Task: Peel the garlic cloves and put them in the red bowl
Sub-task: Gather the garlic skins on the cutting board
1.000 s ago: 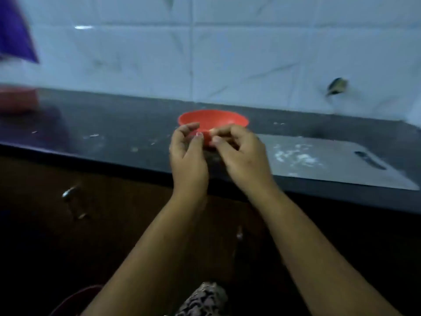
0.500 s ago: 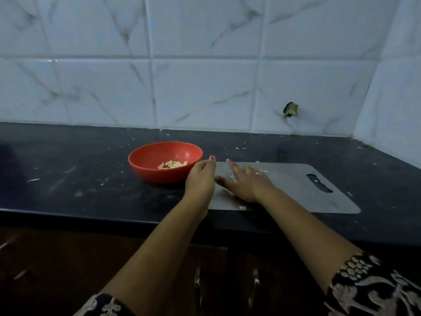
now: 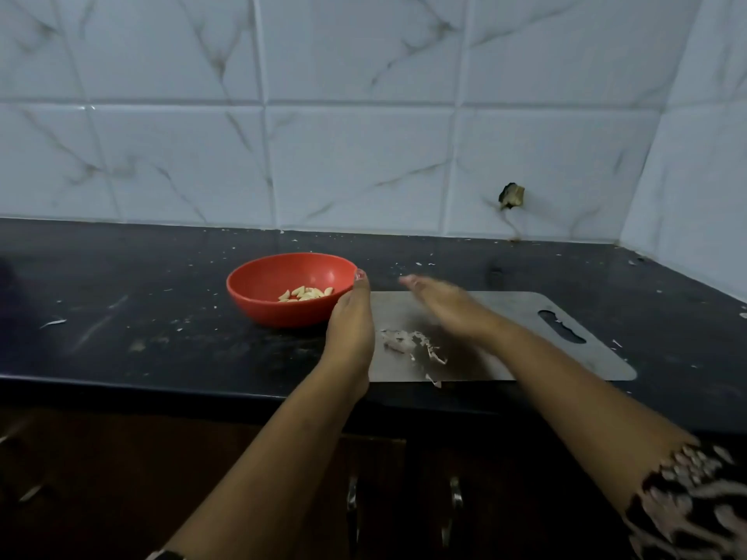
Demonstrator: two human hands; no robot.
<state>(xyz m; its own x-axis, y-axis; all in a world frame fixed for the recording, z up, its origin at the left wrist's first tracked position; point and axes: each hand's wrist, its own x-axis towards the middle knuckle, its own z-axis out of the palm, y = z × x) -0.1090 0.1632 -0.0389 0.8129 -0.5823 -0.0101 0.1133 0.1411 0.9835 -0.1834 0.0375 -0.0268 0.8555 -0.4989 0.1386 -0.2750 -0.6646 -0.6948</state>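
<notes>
- The dark countertop (image 3: pixel 141 317) is as it was half a second ago, flecked with pale scraps.
- The steel cutting board (image 3: pixel 513 305) has not shifted; its left end lies just beside the bowl.
- The red bowl (image 3: pixel 283 313) stays where it was, on the counter left of the board.
- The right hand (image 3: pixel 440 305), which lay flat on the board before, is now raised over it and motion-blurred. Its fingers are stretched out and hold nothing.
- The left hand (image 3: pixel 351 325) keeps its place, standing on edge at the board's left end. Its fingers are straight and empty, their tips by the bowl's rim.
- A small heap of garlic skins (image 3: pixel 408 341), earlier covered by the right hand, now shows on the board between the hands.
- The peeled garlic cloves (image 3: pixel 306 294) still lie in the bottom of the bowl.
</notes>
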